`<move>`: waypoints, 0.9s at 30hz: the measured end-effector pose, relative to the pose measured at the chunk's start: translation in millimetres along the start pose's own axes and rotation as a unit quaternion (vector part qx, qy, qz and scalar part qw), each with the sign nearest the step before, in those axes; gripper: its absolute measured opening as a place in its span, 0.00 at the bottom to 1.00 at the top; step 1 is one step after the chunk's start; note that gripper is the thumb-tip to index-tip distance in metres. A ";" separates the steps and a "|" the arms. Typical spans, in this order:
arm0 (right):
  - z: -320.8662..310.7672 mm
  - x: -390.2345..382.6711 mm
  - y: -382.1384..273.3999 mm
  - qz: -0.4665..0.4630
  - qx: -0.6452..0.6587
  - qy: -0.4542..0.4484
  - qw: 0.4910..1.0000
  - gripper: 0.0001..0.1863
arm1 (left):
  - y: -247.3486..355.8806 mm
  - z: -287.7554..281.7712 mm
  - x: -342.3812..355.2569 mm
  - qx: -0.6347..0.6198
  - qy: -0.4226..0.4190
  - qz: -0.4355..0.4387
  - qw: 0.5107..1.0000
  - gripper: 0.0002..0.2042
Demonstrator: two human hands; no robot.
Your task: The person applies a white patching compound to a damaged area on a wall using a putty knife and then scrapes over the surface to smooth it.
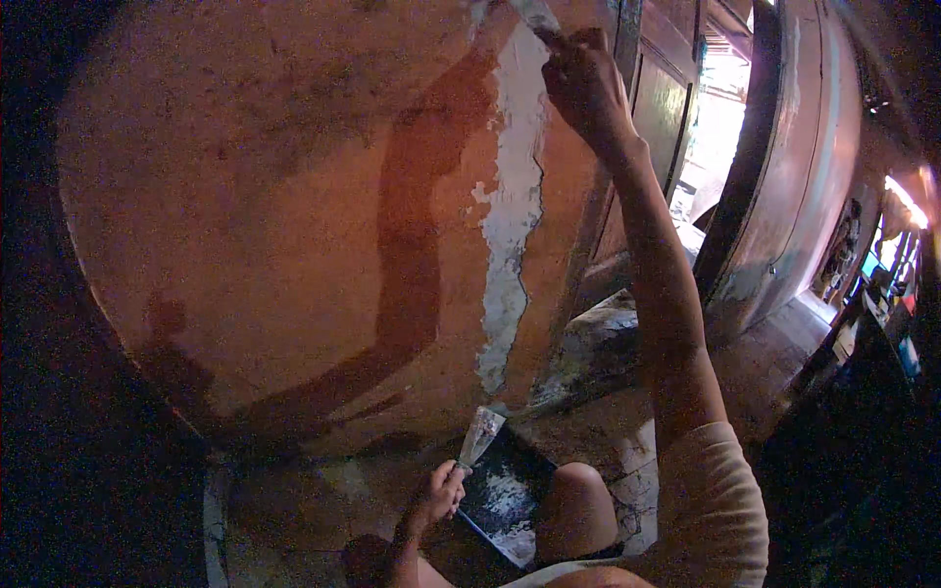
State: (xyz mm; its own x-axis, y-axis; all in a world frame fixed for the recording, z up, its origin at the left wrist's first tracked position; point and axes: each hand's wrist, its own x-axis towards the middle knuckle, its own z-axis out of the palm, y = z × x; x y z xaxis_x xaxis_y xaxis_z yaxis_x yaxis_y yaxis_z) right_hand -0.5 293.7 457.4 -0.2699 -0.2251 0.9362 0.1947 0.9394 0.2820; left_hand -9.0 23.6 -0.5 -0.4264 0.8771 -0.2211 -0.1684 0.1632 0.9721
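Note:
My right hand (588,88) is raised high and closed around the handle of a putty knife (534,14), its blade at the top of a pale bare strip (512,186) on the orange wall (284,196). That strip has ragged, flaking edges and narrows downward. Low in front of me, my left hand (441,493) grips a second putty knife (482,435), whose white-smeared blade points up toward the strip's lower end. Beneath it lies a dark tray or board (480,495) with white paste or powder (507,493) on it.
A wooden door (659,118) stands right of the strip, beside a bright doorway (714,137). Farther right is a pinkish wall panel (799,147). My bent knee (580,505) is next to the tray, over the tiled floor (294,510). My arm's shadow falls across the wall.

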 end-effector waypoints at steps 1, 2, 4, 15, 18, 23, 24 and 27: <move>10.5 -9.7 -0.2 0.003 0.006 0.000 1.000 0.15 | -2.1 -3.9 -2.2 -0.008 0.003 0.006 1.000 0.15; 16.7 -25.2 -0.2 0.052 0.058 -0.031 0.996 0.16 | -2.9 -3.1 -1.5 -0.018 -0.004 0.015 1.000 0.14; 16.8 -54.6 -13.5 0.102 0.118 -0.062 0.986 0.16 | -3.1 -6.1 -5.6 -0.031 -0.007 0.003 0.999 0.14; 10.7 7.6 2.7 -0.031 -0.029 0.068 0.997 0.16 | 0.9 -3.4 -4.5 -0.007 0.013 -0.003 1.000 0.11; 14.6 9.6 7.2 -0.020 -0.157 -0.012 0.987 0.13 | 9.0 -2.1 -6.4 -0.016 -0.023 0.011 1.000 0.12; 16.2 -68.6 -35.1 0.185 0.064 -0.063 0.979 0.16 | 5.3 -12.9 -14.5 0.011 -0.015 0.018 1.000 0.11; 1.0 -79.3 -40.6 0.181 0.058 -0.062 0.980 0.16 | 9.5 -6.4 -15.1 0.010 -0.021 0.024 0.999 0.11; -1.8 -97.3 -33.9 0.103 0.005 -0.067 0.992 0.19 | 17.9 2.1 -18.4 -0.029 0.030 -0.018 0.999 0.11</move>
State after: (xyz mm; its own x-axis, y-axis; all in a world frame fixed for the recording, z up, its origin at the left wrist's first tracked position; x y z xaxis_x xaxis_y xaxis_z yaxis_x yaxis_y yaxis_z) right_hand 20.9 283.2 357.2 -0.3488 0.0083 0.9372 0.2489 0.9649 0.0841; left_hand -2.3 11.3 21.1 -0.4714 0.8418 -0.2628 -0.2355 0.1670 0.9574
